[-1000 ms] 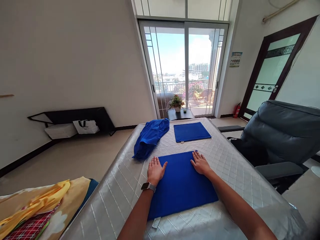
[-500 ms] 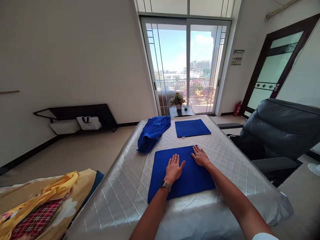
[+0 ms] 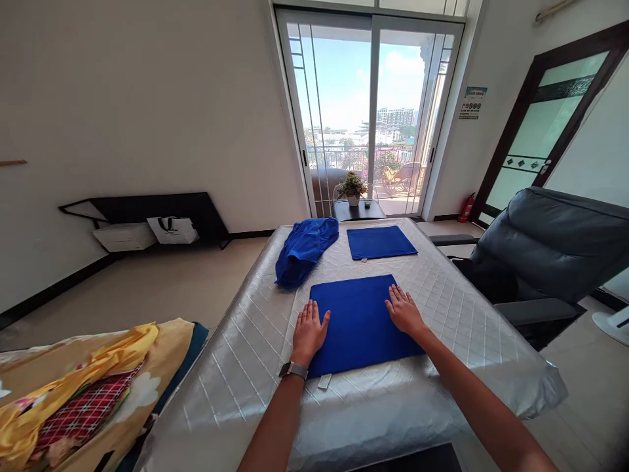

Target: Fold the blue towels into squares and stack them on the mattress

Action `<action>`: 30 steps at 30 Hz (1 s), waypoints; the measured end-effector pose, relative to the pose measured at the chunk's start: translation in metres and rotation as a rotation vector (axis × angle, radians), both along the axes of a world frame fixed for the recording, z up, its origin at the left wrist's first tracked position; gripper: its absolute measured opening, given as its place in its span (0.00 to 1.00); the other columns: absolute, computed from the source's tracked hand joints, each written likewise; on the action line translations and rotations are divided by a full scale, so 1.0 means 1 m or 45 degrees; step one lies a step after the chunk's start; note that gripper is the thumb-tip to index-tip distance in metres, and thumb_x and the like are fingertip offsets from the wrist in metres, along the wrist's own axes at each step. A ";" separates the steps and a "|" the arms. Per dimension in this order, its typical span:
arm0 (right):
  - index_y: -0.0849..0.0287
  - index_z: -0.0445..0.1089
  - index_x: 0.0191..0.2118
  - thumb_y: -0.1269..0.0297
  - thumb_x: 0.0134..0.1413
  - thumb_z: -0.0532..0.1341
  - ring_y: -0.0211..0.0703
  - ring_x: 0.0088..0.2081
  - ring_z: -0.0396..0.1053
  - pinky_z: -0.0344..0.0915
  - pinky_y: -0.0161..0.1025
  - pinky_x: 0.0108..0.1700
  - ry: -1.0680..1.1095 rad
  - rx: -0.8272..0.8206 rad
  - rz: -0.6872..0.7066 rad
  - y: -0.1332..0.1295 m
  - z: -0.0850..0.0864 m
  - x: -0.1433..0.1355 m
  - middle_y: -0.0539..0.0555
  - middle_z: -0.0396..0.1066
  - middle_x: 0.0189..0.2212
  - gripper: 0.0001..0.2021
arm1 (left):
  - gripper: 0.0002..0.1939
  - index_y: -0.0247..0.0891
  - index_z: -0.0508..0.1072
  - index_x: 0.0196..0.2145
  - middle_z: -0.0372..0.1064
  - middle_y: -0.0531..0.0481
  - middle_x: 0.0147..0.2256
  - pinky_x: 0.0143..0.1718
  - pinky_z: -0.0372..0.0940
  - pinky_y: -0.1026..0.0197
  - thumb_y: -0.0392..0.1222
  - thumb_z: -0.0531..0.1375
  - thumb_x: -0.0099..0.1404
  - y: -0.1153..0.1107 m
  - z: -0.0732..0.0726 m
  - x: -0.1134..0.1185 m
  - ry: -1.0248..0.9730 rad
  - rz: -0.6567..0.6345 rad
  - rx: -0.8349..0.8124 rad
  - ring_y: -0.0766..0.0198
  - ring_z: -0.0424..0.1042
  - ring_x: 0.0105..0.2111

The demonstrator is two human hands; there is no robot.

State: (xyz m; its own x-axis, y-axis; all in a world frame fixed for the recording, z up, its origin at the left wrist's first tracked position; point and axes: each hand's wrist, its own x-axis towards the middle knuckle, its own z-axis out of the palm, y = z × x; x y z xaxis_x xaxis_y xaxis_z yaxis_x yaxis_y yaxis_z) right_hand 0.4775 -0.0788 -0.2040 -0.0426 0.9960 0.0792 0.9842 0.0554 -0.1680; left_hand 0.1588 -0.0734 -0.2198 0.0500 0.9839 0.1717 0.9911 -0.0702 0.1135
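A flat blue cloth cover lies spread on the silvery quilted table cover, a small white label sticking out at its near left edge. My left hand rests flat on the cloth's left edge, fingers stretched out. On its right edge lies my right hand, also flat with fingers extended. Neither hand grasps anything. Farther back is a second flat blue cloth, with a crumpled blue cloth to its left.
A dark leather armchair stands close on the right. At the lower left, patterned bedding carries yellow and red plaid fabric. Beyond the table's far edge, a potted plant sits on a small stand before the glass sliding door.
My left hand has moved left from the middle of the cloth to its left edge. My right hand has shifted slightly toward the right edge. The label now shows.
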 end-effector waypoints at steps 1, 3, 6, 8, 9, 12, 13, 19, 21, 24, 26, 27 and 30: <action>0.68 0.45 0.75 0.53 0.72 0.38 0.47 0.75 0.36 0.36 0.51 0.73 0.009 -0.031 0.002 -0.009 -0.003 0.000 0.59 0.40 0.74 0.34 | 0.41 0.22 0.52 0.71 0.47 0.33 0.71 0.71 0.46 0.48 0.60 0.37 0.75 0.000 0.000 0.000 0.000 -0.002 0.003 0.51 0.49 0.71; 0.67 0.43 0.75 0.51 0.72 0.38 0.47 0.75 0.36 0.37 0.51 0.73 0.019 -0.088 -0.001 -0.022 -0.008 0.002 0.58 0.39 0.74 0.34 | 0.41 0.22 0.52 0.71 0.47 0.33 0.71 0.71 0.46 0.47 0.60 0.38 0.75 0.001 -0.001 -0.001 0.001 -0.011 0.008 0.50 0.49 0.71; 0.67 0.42 0.75 0.50 0.72 0.38 0.47 0.75 0.35 0.37 0.51 0.73 0.015 -0.112 -0.007 -0.031 -0.012 0.004 0.57 0.37 0.74 0.35 | 0.42 0.21 0.53 0.70 0.47 0.33 0.71 0.71 0.46 0.48 0.60 0.38 0.75 0.003 -0.002 -0.004 -0.003 -0.028 0.016 0.50 0.50 0.71; 0.67 0.42 0.75 0.51 0.72 0.38 0.46 0.75 0.35 0.36 0.50 0.73 0.010 -0.103 -0.005 -0.032 -0.012 0.004 0.57 0.37 0.74 0.34 | 0.41 0.21 0.53 0.70 0.48 0.33 0.71 0.71 0.46 0.48 0.60 0.38 0.75 0.003 -0.004 -0.005 -0.011 -0.034 0.032 0.50 0.50 0.71; 0.67 0.42 0.75 0.51 0.72 0.38 0.46 0.75 0.35 0.36 0.50 0.73 0.011 -0.100 -0.005 -0.032 -0.011 0.004 0.57 0.37 0.74 0.34 | 0.41 0.21 0.53 0.70 0.48 0.33 0.71 0.71 0.47 0.48 0.60 0.38 0.75 0.003 -0.004 -0.005 -0.017 -0.035 0.039 0.50 0.50 0.71; 0.68 0.42 0.75 0.51 0.72 0.37 0.46 0.75 0.34 0.36 0.50 0.74 0.030 -0.097 -0.009 -0.032 -0.009 0.004 0.56 0.37 0.74 0.34 | 0.42 0.21 0.53 0.70 0.48 0.33 0.71 0.71 0.47 0.47 0.61 0.37 0.75 0.004 -0.006 -0.005 -0.041 -0.035 0.050 0.50 0.51 0.71; 0.68 0.42 0.75 0.51 0.72 0.37 0.45 0.75 0.34 0.36 0.50 0.74 0.038 -0.099 -0.009 -0.032 -0.008 0.004 0.56 0.37 0.75 0.34 | 0.42 0.21 0.53 0.70 0.48 0.33 0.71 0.71 0.47 0.47 0.61 0.37 0.75 0.004 -0.007 -0.005 -0.050 -0.034 0.056 0.50 0.51 0.71; 0.67 0.42 0.75 0.51 0.73 0.37 0.45 0.75 0.34 0.35 0.49 0.74 0.046 -0.103 0.006 -0.032 -0.011 0.005 0.55 0.37 0.75 0.34 | 0.43 0.22 0.55 0.70 0.50 0.33 0.70 0.71 0.49 0.46 0.62 0.37 0.75 0.003 -0.010 -0.009 -0.088 -0.040 0.104 0.49 0.53 0.70; 0.67 0.42 0.75 0.51 0.73 0.37 0.46 0.75 0.34 0.35 0.50 0.74 0.048 -0.104 0.010 -0.032 -0.011 0.006 0.55 0.37 0.74 0.34 | 0.43 0.22 0.55 0.70 0.52 0.33 0.70 0.71 0.50 0.45 0.63 0.38 0.75 0.002 -0.010 -0.011 -0.101 -0.041 0.124 0.48 0.54 0.70; 0.66 0.42 0.75 0.51 0.73 0.37 0.46 0.75 0.34 0.35 0.50 0.74 0.057 -0.108 0.017 -0.032 -0.011 0.006 0.56 0.37 0.74 0.34 | 0.42 0.23 0.56 0.69 0.52 0.32 0.70 0.70 0.51 0.44 0.62 0.38 0.75 -0.001 -0.010 -0.013 -0.115 -0.043 0.146 0.48 0.54 0.70; 0.66 0.42 0.75 0.51 0.73 0.38 0.46 0.75 0.34 0.36 0.50 0.74 0.057 -0.112 0.019 -0.032 -0.010 0.006 0.56 0.38 0.74 0.34 | 0.41 0.23 0.56 0.69 0.52 0.32 0.70 0.70 0.51 0.45 0.61 0.39 0.75 -0.002 -0.009 -0.013 -0.122 -0.041 0.142 0.49 0.54 0.70; 0.66 0.42 0.75 0.51 0.73 0.38 0.46 0.75 0.35 0.36 0.50 0.74 0.055 -0.112 0.020 -0.032 -0.010 0.006 0.57 0.38 0.74 0.34 | 0.41 0.23 0.55 0.69 0.52 0.33 0.70 0.71 0.50 0.45 0.61 0.39 0.75 -0.003 -0.008 -0.013 -0.124 -0.038 0.136 0.49 0.53 0.70; 0.67 0.43 0.75 0.51 0.73 0.38 0.46 0.75 0.35 0.37 0.51 0.73 0.043 -0.103 0.021 -0.032 -0.010 0.006 0.57 0.38 0.74 0.34 | 0.40 0.25 0.55 0.70 0.51 0.34 0.70 0.71 0.49 0.45 0.60 0.39 0.75 -0.004 -0.006 -0.013 -0.126 -0.029 0.127 0.50 0.52 0.71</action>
